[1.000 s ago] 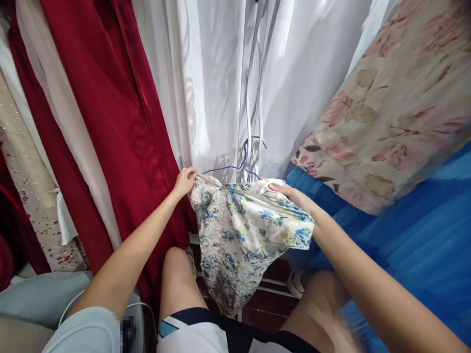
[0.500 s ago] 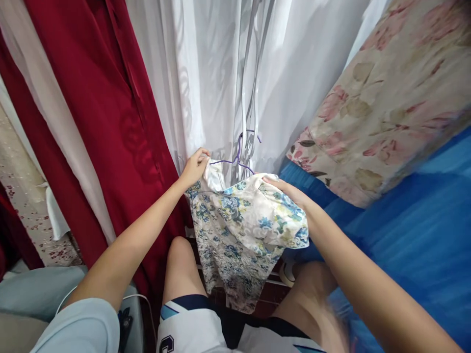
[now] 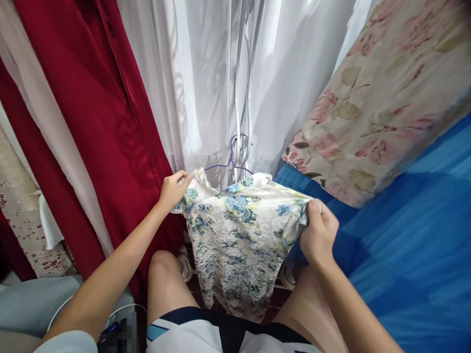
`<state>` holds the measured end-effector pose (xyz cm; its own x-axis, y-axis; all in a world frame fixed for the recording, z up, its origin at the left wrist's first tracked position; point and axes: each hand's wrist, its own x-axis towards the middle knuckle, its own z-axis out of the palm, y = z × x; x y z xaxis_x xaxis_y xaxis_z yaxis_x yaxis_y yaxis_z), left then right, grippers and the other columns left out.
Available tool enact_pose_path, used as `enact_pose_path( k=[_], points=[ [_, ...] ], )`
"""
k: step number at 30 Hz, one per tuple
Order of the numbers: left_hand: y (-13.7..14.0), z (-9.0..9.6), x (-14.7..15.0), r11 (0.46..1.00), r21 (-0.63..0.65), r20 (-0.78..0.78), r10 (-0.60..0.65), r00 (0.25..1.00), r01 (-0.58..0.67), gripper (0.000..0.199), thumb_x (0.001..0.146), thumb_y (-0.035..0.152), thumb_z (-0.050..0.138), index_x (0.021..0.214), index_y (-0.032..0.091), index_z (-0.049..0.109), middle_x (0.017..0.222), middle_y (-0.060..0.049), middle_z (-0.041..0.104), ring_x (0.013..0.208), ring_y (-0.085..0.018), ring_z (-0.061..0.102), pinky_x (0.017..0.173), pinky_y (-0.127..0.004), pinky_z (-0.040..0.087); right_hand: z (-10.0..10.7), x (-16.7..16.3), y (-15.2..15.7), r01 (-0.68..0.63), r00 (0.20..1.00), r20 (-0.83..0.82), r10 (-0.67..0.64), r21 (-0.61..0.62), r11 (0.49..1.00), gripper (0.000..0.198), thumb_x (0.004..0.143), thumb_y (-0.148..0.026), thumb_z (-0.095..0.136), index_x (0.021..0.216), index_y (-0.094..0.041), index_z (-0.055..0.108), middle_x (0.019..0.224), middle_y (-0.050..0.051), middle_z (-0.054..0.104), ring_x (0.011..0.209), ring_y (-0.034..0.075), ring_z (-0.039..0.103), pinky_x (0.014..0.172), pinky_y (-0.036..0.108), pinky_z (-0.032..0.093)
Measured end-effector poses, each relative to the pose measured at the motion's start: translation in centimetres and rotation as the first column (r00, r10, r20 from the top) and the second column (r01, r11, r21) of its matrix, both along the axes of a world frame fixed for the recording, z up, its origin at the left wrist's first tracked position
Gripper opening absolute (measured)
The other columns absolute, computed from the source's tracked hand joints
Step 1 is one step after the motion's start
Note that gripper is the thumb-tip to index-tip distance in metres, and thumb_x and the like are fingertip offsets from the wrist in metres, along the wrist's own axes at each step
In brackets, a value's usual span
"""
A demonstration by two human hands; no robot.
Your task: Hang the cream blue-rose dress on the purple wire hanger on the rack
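Observation:
A short-sleeved floral top (image 3: 235,235), cream with blue and yellow flowers, hangs between my knees on a thin purple hanger (image 3: 232,153). The hanger's two arms run into the shoulders, and its hook stands up in front of white straps. My left hand (image 3: 174,190) pinches the top's left shoulder edge between thumb and fingers. At the other side my right hand (image 3: 319,228) is closed in a fist around the edge of the right sleeve, pulling it out sideways so the cloth is taut. The lower body of the top looks gathered and crinkled.
Dark red cloth (image 3: 73,98) hangs at the left and white curtains (image 3: 206,73) ahead. Pink-flowered fabric (image 3: 368,113) and blue cloth (image 3: 412,245) hang at the right. A grey cushioned seat (image 3: 33,304) with a cable and a dark device (image 3: 116,336) is at lower left.
My right hand has moved from the top's shoulder outward and down to the sleeve edge, stretching it. My left hand has shifted a little left and down.

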<state>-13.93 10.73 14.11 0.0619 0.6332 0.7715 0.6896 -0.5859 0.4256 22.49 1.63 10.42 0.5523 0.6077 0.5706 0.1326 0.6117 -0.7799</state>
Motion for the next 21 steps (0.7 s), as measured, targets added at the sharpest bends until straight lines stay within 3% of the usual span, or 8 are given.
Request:
enact_pose_path(
  k=[2,6,13,17,21],
  points=[
    [-0.5,-0.1,0.6,1.000,-0.013,-0.034,0.016,0.999,-0.017,0.030,0.092,0.045,0.055,0.086,0.017,0.067,0.077,-0.001,0.064,0.071,-0.014,0.056,0.066,-0.023,0.040,2.0,0.4,0.1,0.081,0.996,0.020,-0.082,0.037,0.996,0.043,0.088,-0.052,0.058,0.063,-0.019,0.050,0.059,-0.005,0.038,0.055,0.011,0.030,0.052,0.024,0.026],
    [-1.0,-1.1,2.6,0.998,-0.054,-0.077,-0.044,0.996,0.040,0.029,0.094,0.042,0.052,0.085,0.018,0.066,0.076,0.000,0.064,0.070,-0.014,0.057,0.067,-0.023,0.040,4.6,1.8,0.6,0.153,0.988,0.011,-0.155,0.099,0.983,0.038,0.088,-0.045,0.059,0.062,-0.018,0.053,0.061,-0.004,0.040,0.056,0.010,0.030,0.051,0.025,0.025],
    [-2.5,-2.2,5.6,0.995,-0.037,0.037,-0.096,0.995,0.097,0.030,0.092,0.043,0.055,0.077,0.018,0.064,0.061,0.003,0.052,0.058,-0.011,0.046,0.059,-0.023,0.036,6.5,5.0,3.4,0.018,0.999,-0.051,-0.013,0.098,0.995,0.030,0.080,-0.042,0.067,0.070,-0.014,0.064,0.062,-0.002,0.051,0.056,0.010,0.041,0.056,0.026,0.032],
    [-4.9,-1.8,6.6,0.987,-0.090,0.136,-0.124,0.983,0.137,0.031,0.093,0.044,0.054,0.080,0.018,0.064,0.063,0.002,0.056,0.060,-0.013,0.050,0.058,-0.023,0.038,8.6,5.4,4.5,0.019,0.987,-0.159,0.004,0.146,0.989,0.027,0.081,-0.039,0.068,0.068,-0.016,0.062,0.061,-0.002,0.049,0.053,0.010,0.039,0.054,0.027,0.032],
    [-5.3,-1.4,5.9,0.993,-0.105,0.034,-0.045,0.998,0.048,0.026,0.096,0.041,0.049,0.091,0.020,0.064,0.075,0.000,0.063,0.069,-0.015,0.057,0.064,-0.024,0.039,9.5,3.6,3.6,-0.140,0.985,-0.094,0.148,0.085,0.986,0.023,0.084,-0.039,0.066,0.073,-0.020,0.062,0.062,-0.002,0.047,0.055,0.012,0.037,0.055,0.027,0.035]
  ],
)
